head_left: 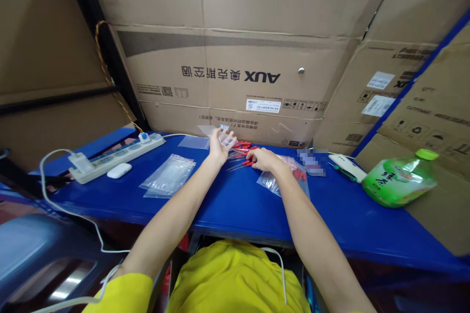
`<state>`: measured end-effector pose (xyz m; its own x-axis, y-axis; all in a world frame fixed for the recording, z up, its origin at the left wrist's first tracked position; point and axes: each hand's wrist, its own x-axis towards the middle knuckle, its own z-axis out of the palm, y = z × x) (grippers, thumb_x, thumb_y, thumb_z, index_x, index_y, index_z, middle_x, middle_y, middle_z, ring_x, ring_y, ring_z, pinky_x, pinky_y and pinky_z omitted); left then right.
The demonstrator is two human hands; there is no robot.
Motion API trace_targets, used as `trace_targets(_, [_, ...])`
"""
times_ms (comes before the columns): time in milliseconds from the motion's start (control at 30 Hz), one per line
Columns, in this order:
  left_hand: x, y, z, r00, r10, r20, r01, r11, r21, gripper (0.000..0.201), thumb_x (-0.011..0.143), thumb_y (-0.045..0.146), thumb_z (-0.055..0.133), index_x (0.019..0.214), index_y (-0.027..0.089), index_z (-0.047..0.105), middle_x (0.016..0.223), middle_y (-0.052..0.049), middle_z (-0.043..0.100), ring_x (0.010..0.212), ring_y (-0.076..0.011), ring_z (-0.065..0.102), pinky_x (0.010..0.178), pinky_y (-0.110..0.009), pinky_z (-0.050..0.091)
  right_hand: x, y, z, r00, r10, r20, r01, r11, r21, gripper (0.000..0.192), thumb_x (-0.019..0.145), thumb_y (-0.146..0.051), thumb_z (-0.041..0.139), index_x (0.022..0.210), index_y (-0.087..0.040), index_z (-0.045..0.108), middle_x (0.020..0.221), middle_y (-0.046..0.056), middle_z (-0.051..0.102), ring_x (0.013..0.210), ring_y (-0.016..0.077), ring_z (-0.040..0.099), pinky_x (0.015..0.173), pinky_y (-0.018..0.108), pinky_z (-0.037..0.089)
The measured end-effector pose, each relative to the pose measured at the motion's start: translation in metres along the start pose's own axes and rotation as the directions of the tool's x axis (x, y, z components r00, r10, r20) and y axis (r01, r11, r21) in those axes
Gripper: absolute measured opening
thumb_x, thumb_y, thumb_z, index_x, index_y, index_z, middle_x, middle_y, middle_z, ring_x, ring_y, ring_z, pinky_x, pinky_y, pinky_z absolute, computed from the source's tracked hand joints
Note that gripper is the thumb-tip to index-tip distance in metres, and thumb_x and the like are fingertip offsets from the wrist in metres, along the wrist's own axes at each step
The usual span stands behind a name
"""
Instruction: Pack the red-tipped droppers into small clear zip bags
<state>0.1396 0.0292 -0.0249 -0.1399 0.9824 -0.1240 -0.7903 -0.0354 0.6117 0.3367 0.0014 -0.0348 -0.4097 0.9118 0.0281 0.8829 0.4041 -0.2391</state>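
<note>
My left hand (219, 147) is raised over the back of the blue table, its fingers bent around a clear plastic bag (206, 130). A small blue-and-white label (224, 127) shows at those fingertips. To its right, my right hand (263, 160) has its fingertips closed on a red-handled tool (248, 162) with a thin shaft; the exact kind is too small to tell. Several more red-handled tools (242, 145) lie in a loose pile between and behind the hands. Under my right forearm are clear bags (270, 183) with red pieces showing at one side.
A stack of flat clear bags (169, 176) lies left of my hands. Farther left are a power strip (121, 156) and a white rounded case (119, 170). A green-labelled bottle (398, 181) and a white-and-green device (347, 167) stand right. Cardboard (227, 0) walls the back.
</note>
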Motion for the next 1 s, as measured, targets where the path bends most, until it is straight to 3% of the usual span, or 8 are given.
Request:
trace_targets(100, [0.001,0.004,0.001,1.0,-0.011,-0.017,0.01,0.998,-0.069,0.011,0.095,0.03,0.061,0.101,0.021,0.063,0.117,-0.008,0.071,0.11,-0.0223,0.072,0.101,-0.041,0.058,0.002,0.003,0.001,0.999,-0.024,-0.046,0.026,0.999,0.046,0.043,0.08,-0.005,0.07,0.117,-0.026,0.073,0.095,0.0,0.079,0.085,0.018,0.07,0.074,0.025,0.044])
trace_targets(300, [0.008,0.021,-0.003,0.997,-0.029,-0.067,0.015,0.981,-0.195,0.013,0.097,0.032,0.06,0.102,0.021,0.06,0.1,-0.008,0.067,0.099,-0.0219,0.073,0.093,-0.038,0.062,0.004,0.008,-0.009,0.979,-0.121,-0.165,0.178,0.901,0.395,0.019,0.074,-0.01,0.069,0.089,-0.019,0.077,0.079,0.0,0.075,0.076,0.0159,0.067,0.072,0.025,0.048])
trace_targets(400, [0.011,0.032,-0.008,0.996,-0.018,-0.085,-0.005,0.965,-0.261,0.015,0.097,0.034,0.059,0.104,0.021,0.059,0.102,-0.008,0.065,0.099,-0.0216,0.073,0.09,-0.036,0.063,0.002,0.004,-0.015,0.926,-0.101,-0.364,0.299,0.785,0.543,0.016,0.079,-0.022,0.065,0.09,-0.019,0.076,0.079,0.0,0.074,0.074,0.0158,0.065,0.071,0.026,0.049])
trace_targets(533, [0.013,0.04,-0.012,0.995,-0.017,-0.096,-0.013,0.952,-0.305,0.021,0.099,0.039,0.055,0.109,0.021,0.06,0.11,-0.012,0.065,0.104,-0.0211,0.072,0.089,-0.033,0.064,0.004,-0.008,-0.016,0.822,0.005,-0.57,0.409,0.691,0.596,0.018,0.082,-0.032,0.064,0.091,-0.019,0.073,0.078,0.001,0.072,0.069,0.0158,0.063,0.069,0.028,0.05])
trace_targets(667, [0.008,0.031,-0.007,0.998,-0.001,-0.057,-0.017,0.946,-0.325,0.018,0.098,0.036,0.057,0.107,0.021,0.06,0.105,-0.01,0.066,0.102,-0.0212,0.073,0.095,-0.037,0.063,0.009,-0.023,-0.008,0.773,0.011,-0.634,0.434,0.719,0.542,0.017,0.084,-0.033,0.067,0.093,-0.02,0.074,0.079,0.002,0.074,0.069,0.0174,0.065,0.07,0.03,0.052])
trace_targets(767, [-0.002,0.013,0.003,0.999,0.001,0.039,0.01,0.958,-0.286,0.014,0.096,0.033,0.058,0.1,0.02,0.062,0.098,-0.008,0.067,0.097,-0.0209,0.073,0.097,-0.038,0.061,0.012,-0.036,0.002,0.75,-0.005,-0.661,0.422,0.773,0.473,0.017,0.086,-0.032,0.069,0.098,-0.022,0.075,0.083,0.002,0.077,0.069,0.018,0.066,0.072,0.031,0.053])
trace_targets(867, [-0.015,-0.008,0.013,0.989,0.006,0.147,0.029,0.972,-0.233,0.014,0.095,0.03,0.057,0.093,0.018,0.065,0.094,-0.008,0.071,0.089,-0.0197,0.073,0.096,-0.036,0.06,0.014,-0.046,0.011,0.731,0.038,-0.681,0.355,0.832,0.428,0.014,0.087,-0.032,0.072,0.099,-0.025,0.075,0.091,0.001,0.079,0.074,0.0186,0.069,0.078,0.031,0.053])
trace_targets(1000, [-0.029,-0.025,0.02,0.979,-0.056,0.196,0.086,0.985,-0.148,0.02,0.096,0.028,0.055,0.096,0.015,0.07,0.096,-0.012,0.076,0.087,-0.0214,0.074,0.093,-0.037,0.058,0.013,-0.053,0.016,0.689,0.105,-0.718,0.222,0.911,0.346,0.007,0.09,-0.029,0.071,0.092,-0.026,0.077,0.088,0.002,0.077,0.08,0.021,0.068,0.081,0.032,0.051])
